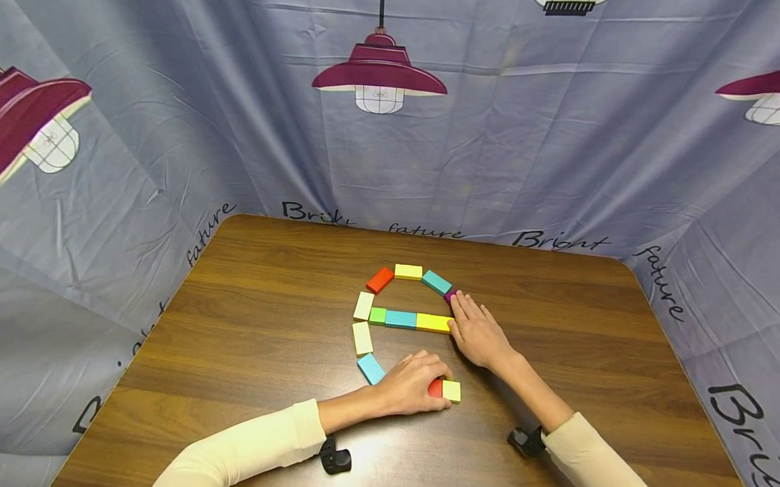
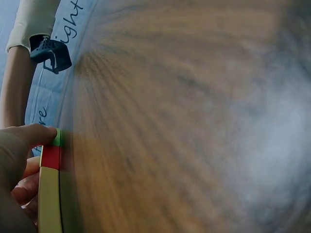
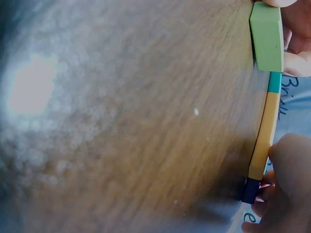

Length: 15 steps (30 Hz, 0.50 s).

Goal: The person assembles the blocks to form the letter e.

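My left hand curls over the lower row of blocks. Its thumb and fingers pinch the sides of a yellow-green block, beside a red block. In the right wrist view the yellow-green block sits between those fingertips. My right hand lies at the row's upper right with fingers extended, touching a purple block and the right end of a yellow block. Its fingers partly hide the purple block. A blue block and green block continue that middle row.
A curved line of blocks runs around the left: teal, pale yellow, red, two cream blocks and light blue. The wooden table is backed by a printed curtain.
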{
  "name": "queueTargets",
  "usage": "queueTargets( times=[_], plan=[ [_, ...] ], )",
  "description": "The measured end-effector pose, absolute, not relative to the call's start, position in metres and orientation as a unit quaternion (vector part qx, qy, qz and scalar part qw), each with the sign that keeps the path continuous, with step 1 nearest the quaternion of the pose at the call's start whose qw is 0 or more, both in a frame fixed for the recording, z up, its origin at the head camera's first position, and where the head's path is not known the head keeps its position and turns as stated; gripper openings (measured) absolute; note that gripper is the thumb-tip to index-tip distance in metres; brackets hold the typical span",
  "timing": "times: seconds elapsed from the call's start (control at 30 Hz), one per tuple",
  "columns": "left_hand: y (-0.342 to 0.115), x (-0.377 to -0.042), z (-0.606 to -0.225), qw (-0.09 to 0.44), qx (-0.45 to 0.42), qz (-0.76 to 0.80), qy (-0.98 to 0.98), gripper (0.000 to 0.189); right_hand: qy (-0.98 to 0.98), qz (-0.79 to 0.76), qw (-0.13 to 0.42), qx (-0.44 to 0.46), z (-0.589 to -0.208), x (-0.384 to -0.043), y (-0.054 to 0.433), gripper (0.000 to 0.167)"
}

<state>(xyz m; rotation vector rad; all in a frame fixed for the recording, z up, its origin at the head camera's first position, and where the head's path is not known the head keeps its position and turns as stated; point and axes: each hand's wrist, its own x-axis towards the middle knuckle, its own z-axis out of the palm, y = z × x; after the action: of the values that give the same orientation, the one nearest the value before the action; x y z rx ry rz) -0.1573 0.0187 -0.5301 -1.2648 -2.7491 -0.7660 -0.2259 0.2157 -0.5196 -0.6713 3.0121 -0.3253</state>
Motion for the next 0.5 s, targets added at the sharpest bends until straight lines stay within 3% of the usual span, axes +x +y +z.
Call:
queueTargets(
  times=[0.5],
  plan=[
    [0.0185, -0.1573, -0.5286, 0.004, -0.403, -0.234, -0.885, 0.033, 0.971, -0.103, 0.030, -0.216, -0.5194, -0.2279, 0.2159, 0.059]
  ],
)
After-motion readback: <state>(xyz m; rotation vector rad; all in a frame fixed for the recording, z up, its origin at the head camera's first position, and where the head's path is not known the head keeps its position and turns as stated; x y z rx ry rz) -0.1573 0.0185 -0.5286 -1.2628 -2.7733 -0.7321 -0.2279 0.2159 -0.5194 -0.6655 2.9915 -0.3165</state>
